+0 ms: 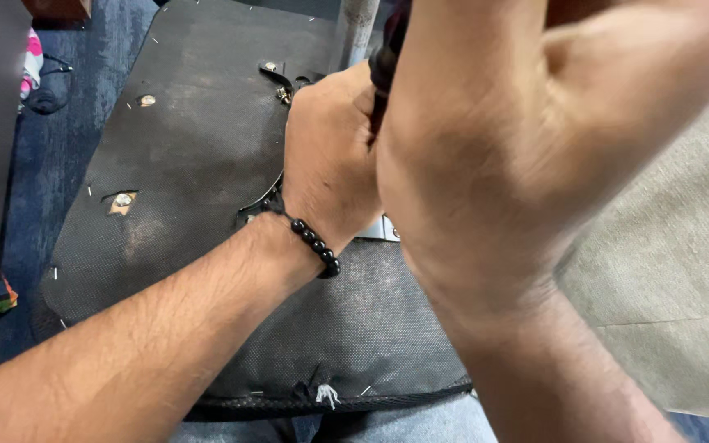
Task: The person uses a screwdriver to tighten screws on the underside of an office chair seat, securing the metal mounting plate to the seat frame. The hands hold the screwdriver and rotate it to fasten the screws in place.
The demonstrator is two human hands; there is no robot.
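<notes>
**Gripping a dark handle over an upturned chair seat**

Curling tight into fists, the fingers of both hands are wrapping around a dark handle (381,78), of which only a short black strip is showing between them; whatever the handle belongs to is lying hidden behind the hands. The left hand (327,156) is closing around it from the left, knuckles turned away from the camera; the right hand (486,156) is pressing against it from the right, very close to the lens and blurred, so its fingertips are not showing, though the fist is plainly clenched. A black bead bracelet (315,244) is circling the left wrist; both forearms are reaching in from the bottom edge.

Just behind the hands a grey metal post (358,29) is rising out of the upturned seat base (198,148), a broad panel covered in black fabric; the handle is sitting right beside that post. Curved black metal brackets (276,75) are lying on the panel next to the left hand; two silver bolt heads (124,199) are sitting in it further left. A torn patch with white threads (327,394) is showing near the front edge. A beige fabric surface (666,271) is filling the right side; blue carpet (34,172) is lying along the left.
</notes>
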